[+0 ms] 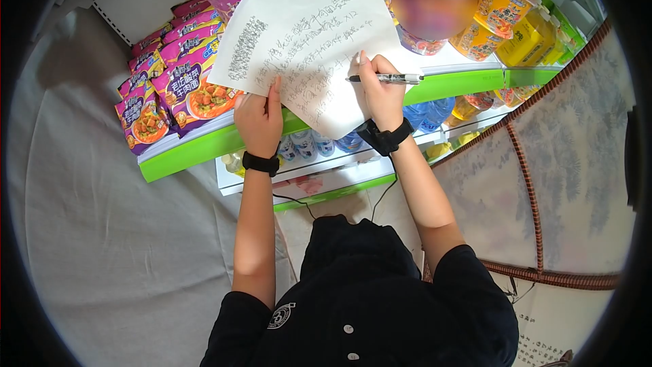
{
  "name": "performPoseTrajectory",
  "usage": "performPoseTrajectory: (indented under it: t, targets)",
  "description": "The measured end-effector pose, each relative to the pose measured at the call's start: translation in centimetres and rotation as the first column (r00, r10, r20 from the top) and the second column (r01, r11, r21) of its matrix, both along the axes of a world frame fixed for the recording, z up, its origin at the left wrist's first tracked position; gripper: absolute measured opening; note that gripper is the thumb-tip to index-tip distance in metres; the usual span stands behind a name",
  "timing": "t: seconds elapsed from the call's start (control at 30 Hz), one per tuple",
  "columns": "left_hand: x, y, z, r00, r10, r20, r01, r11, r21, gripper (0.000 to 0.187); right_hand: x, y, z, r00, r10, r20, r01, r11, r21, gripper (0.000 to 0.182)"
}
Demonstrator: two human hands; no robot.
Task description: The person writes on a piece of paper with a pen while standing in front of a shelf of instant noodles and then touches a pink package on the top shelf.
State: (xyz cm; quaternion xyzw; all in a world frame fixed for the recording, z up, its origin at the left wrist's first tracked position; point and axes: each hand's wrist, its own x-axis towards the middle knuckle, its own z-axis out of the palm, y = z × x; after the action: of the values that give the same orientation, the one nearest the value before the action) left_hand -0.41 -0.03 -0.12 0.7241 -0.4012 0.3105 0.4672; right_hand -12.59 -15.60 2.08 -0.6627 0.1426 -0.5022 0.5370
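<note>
One sheet of paper, covered in handwriting, is pressed flat against the front edge of a green shelf, seemingly for a firm writing surface. Its lower edge is pinched by the left hand; one pen is clamped in the right hand. Purple noodle packets, too overlapped to count, are stacked at the shelf's left corner.

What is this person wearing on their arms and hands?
Both hands are bare, no gloves. The left hand and right hand each have a black band strapped at the wrist, with a thin black cable trailing from it towards the body. Short black sleeves cover the upper arms; the forearms are uncovered.
</note>
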Motion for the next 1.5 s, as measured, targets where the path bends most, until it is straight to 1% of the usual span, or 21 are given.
performPoseTrajectory:
  t: [0.1,0.17,0.3,0.4,0.47,0.5,0.57,0.6,0.8,0.87,0.9,0.97,1.0,1.07,1.1,1.13,1.23,1.27,1.33,1.5]
  targets:
    - [0.0,0.0,0.1,1.0,0.002,0.004,-0.002,1.0,0.0,0.018,0.0,-0.2,-0.1,1.0,0.0,0.004,0.0,1.0,-0.02,0.036]
    - [-0.1,-0.1,0.1,1.0,0.002,0.014,-0.002,1.0,-0.007,0.018,-0.2,0.1,0.1,0.997,0.066,0.03,-0.067,0.997,0.042,0.035]
    - [-0.1,-0.1,0.2,1.0,0.005,0.006,-0.005,1.0,0.001,0.017,-0.2,0.0,0.0,0.998,0.062,0.027,-0.062,0.998,0.024,0.036]
    - [0.0,0.0,0.1,1.0,0.007,0.014,-0.007,1.0,0.002,0.016,-0.2,0.0,0.1,0.999,0.03,0.025,-0.032,0.998,0.058,0.036]
    - [0.0,0.0,0.1,1.0,0.01,0.019,-0.01,1.0,0.0,0.016,-0.3,0.1,0.0,0.997,0.059,-0.056,-0.061,0.998,-0.032,0.037]
    - [-0.2,-0.1,0.3,1.0,0.005,0.015,-0.005,1.0,0.0,0.016,-0.3,0.0,0.0,0.997,0.057,-0.056,-0.059,0.998,-0.032,0.037]
    - [-0.4,0.0,0.5,1.0,0.0,0.009,0.0,1.0,0.0,0.016,-0.1,-0.1,-0.2,0.999,-0.036,-0.004,0.036,0.999,-0.026,0.037]
    - [-0.5,0.0,0.7,1.0,0.002,0.004,-0.002,1.0,0.007,0.016,-0.1,-0.1,-0.1,0.999,-0.035,-0.004,0.035,0.999,-0.027,0.037]
    - [0.0,0.0,0.1,1.0,-0.021,0.022,0.021,1.0,-0.003,0.014,-0.3,0.0,0.1,0.999,0.054,0.001,-0.054,0.997,0.051,0.038]
    - [0.0,0.1,0.2,1.0,-0.023,0.018,0.023,1.0,-0.004,0.014,-0.3,-0.4,0.0,0.996,-0.01,-0.086,0.006,0.999,-0.043,0.038]
    - [-0.1,0.1,0.3,0.999,-0.018,0.027,0.019,1.0,-0.005,0.014,-0.3,-0.2,0.0,0.996,-0.008,-0.087,0.004,0.999,-0.044,0.038]
    - [-0.2,0.0,0.3,0.999,-0.014,0.034,0.015,1.0,-0.006,0.014,-0.2,0.4,0.1,0.998,0.057,0.013,-0.057,0.998,-0.026,0.04]
    - [-0.1,0.1,0.2,0.999,-0.024,0.03,0.024,1.0,-0.007,0.013,-0.2,0.3,0.1,0.998,0.057,0.012,-0.057,0.998,-0.026,0.04]
    - [-0.1,0.1,0.4,0.999,-0.029,0.028,0.03,1.0,-0.008,0.013,-0.1,-0.2,-0.1,0.983,0.052,0.179,-0.074,0.99,0.119,0.041]
    - [-0.3,0.0,0.6,0.999,-0.029,0.022,0.029,0.999,-0.023,0.013,-0.3,-0.6,0.0,0.989,0.022,0.145,-0.038,0.993,0.111,0.041]
    - [-0.4,-0.1,0.7,0.999,-0.03,0.015,0.03,0.999,-0.037,0.013,-0.4,-0.8,0.0,0.989,0.023,0.146,-0.04,0.993,0.112,0.041]
    - [-0.2,-0.1,0.4,0.999,-0.048,0.007,0.048,0.998,-0.043,0.015,-0.9,-1.0,0.2,0.999,0.047,0.028,-0.05,0.99,0.13,0.041]
    - [-0.2,-0.1,0.4,0.999,-0.049,0.006,0.049,0.998,-0.043,0.015,-1.2,-0.9,0.3,0.999,0.045,0.027,-0.049,0.99,0.13,0.041]
    - [-0.1,0.0,0.3,0.998,-0.062,-0.004,0.062,0.997,-0.044,0.018,-1.7,-0.6,0.2,0.997,0.066,-0.05,-0.06,0.992,0.112,0.041]
    - [0.0,0.1,0.0,0.999,-0.04,0.007,0.04,0.999,-0.023,0.018,-1.7,-0.1,-0.9,0.997,0.072,-0.041,-0.069,0.996,0.062,0.039]
